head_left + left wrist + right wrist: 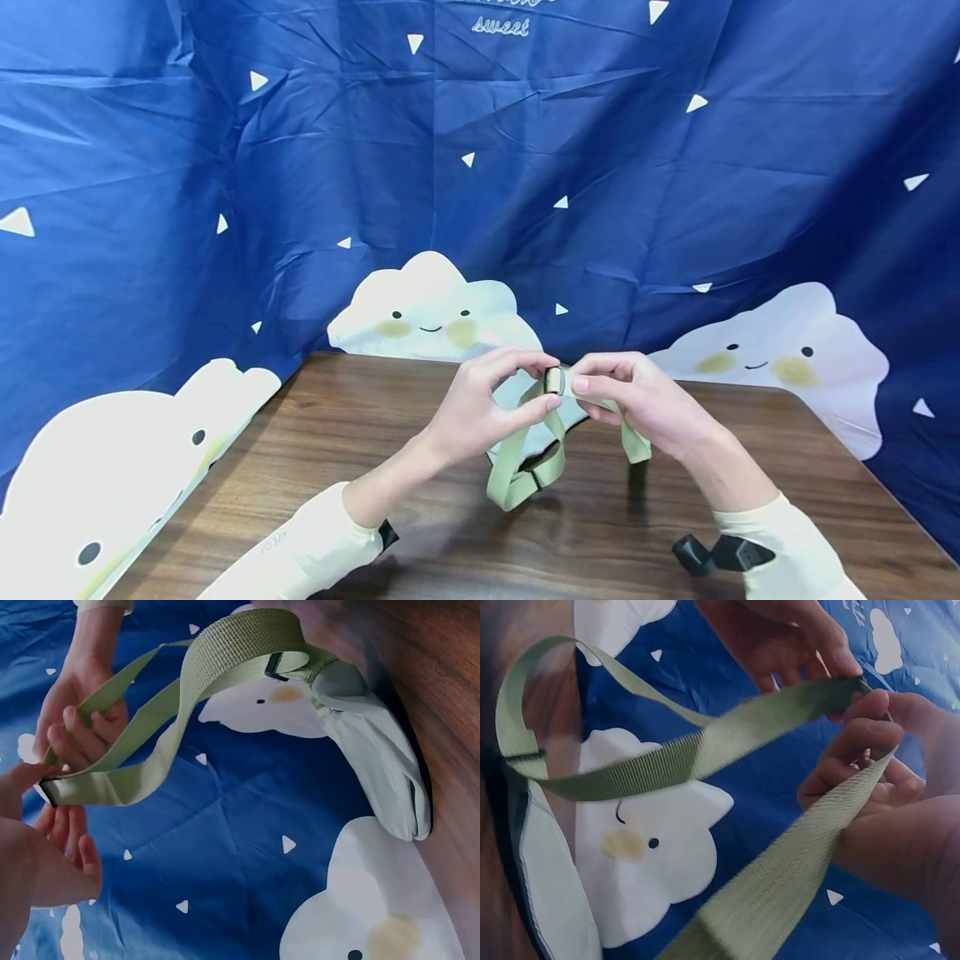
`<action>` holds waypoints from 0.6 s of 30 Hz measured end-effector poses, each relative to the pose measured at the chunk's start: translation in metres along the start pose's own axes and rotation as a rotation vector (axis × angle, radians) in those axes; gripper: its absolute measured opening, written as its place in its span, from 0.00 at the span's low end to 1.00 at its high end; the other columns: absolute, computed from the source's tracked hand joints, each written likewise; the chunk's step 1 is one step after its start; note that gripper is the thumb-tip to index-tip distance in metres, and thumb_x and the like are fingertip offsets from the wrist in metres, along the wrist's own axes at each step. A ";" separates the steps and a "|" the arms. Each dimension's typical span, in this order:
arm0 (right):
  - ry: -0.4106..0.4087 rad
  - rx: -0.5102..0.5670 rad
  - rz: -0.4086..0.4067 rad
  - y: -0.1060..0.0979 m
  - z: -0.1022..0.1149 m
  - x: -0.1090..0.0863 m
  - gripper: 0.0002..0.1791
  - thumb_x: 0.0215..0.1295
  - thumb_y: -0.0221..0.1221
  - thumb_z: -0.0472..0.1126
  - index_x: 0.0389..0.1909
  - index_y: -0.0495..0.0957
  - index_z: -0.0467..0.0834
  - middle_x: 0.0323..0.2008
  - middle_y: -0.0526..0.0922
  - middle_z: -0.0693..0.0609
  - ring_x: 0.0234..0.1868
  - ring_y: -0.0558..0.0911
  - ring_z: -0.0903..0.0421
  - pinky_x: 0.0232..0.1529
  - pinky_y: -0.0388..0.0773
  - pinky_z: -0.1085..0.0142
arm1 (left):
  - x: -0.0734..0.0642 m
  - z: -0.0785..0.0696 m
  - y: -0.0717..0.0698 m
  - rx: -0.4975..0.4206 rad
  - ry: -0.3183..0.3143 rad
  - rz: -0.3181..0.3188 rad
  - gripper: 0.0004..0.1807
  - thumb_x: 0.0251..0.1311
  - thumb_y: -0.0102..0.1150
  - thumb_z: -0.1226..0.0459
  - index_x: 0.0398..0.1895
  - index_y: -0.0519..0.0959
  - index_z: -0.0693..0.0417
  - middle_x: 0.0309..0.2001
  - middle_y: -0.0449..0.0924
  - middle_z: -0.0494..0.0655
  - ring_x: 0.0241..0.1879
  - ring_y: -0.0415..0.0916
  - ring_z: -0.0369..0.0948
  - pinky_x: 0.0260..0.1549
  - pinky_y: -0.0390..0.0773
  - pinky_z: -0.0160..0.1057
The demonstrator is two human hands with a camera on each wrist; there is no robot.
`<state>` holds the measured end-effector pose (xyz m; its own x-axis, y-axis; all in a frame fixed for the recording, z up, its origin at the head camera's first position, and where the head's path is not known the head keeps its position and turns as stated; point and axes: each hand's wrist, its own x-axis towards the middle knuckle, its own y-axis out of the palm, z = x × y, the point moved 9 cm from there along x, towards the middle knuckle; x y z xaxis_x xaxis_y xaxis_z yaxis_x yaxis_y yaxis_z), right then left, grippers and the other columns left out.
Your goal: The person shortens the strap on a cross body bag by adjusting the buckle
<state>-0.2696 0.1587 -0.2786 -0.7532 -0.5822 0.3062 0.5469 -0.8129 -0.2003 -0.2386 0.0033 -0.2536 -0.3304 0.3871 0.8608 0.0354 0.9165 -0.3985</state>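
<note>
Both hands meet above the table at a dark-framed slide buckle (555, 380) on a light green webbing strap (506, 479). My left hand (476, 408) pinches the buckle between thumb and fingers. Just right of it, my right hand (645, 400) pinches the strap where it passes through the buckle, and a loose strap end (636, 446) hangs below that hand. The strap loops down to a pale fabric bag (375, 757) on the table. A second dark fitting (277, 666) sits on the strap near the bag. In the head view, the hands and strap partly hide the bag.
The brown wood-grain table (360, 425) lies under the hands. Behind it hangs a blue cloth (337, 167) printed with white clouds and triangles, which reaches down around the table's edges. Dark wrist devices (723, 554) show at the sleeves.
</note>
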 end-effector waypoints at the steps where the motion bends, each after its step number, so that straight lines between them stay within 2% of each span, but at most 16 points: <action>1: -0.003 -0.018 -0.002 -0.002 0.001 -0.001 0.07 0.73 0.58 0.33 0.40 0.81 0.32 0.23 0.72 0.51 0.24 0.69 0.56 0.24 0.64 0.66 | 0.000 0.000 -0.001 0.000 0.001 0.002 0.18 0.59 0.74 0.63 0.52 0.83 0.54 0.45 0.83 0.37 0.46 0.78 0.36 0.52 0.77 0.39; 4: 0.016 -0.063 -0.019 -0.006 0.003 -0.004 0.07 0.72 0.59 0.33 0.38 0.80 0.31 0.20 0.69 0.53 0.21 0.67 0.57 0.21 0.62 0.65 | 0.000 0.000 -0.001 0.016 0.001 0.015 0.18 0.59 0.74 0.63 0.52 0.83 0.54 0.43 0.82 0.38 0.45 0.78 0.36 0.51 0.76 0.37; 10: 0.058 -0.104 -0.050 -0.005 0.002 -0.005 0.09 0.71 0.62 0.36 0.38 0.81 0.32 0.22 0.71 0.54 0.22 0.69 0.60 0.21 0.63 0.70 | 0.000 0.004 0.003 0.055 -0.031 0.057 0.17 0.60 0.73 0.61 0.52 0.84 0.50 0.43 0.82 0.36 0.44 0.77 0.35 0.46 0.75 0.36; 15: 0.033 -0.117 -0.023 0.000 0.001 -0.003 0.08 0.72 0.61 0.36 0.40 0.81 0.33 0.22 0.72 0.52 0.23 0.70 0.58 0.20 0.61 0.65 | -0.001 0.005 0.006 0.030 -0.050 0.083 0.17 0.61 0.73 0.61 0.53 0.84 0.49 0.43 0.83 0.34 0.44 0.79 0.34 0.46 0.75 0.36; 18: 0.019 -0.119 -0.005 0.002 0.000 -0.002 0.08 0.73 0.61 0.36 0.42 0.82 0.34 0.23 0.73 0.50 0.24 0.71 0.57 0.22 0.63 0.65 | -0.001 0.002 0.004 0.018 -0.035 0.073 0.18 0.60 0.74 0.61 0.54 0.84 0.50 0.43 0.84 0.35 0.43 0.80 0.34 0.46 0.76 0.38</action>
<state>-0.2671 0.1584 -0.2792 -0.7629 -0.5777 0.2903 0.4970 -0.8112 -0.3082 -0.2404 0.0066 -0.2567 -0.3604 0.4485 0.8179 0.0434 0.8839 -0.4656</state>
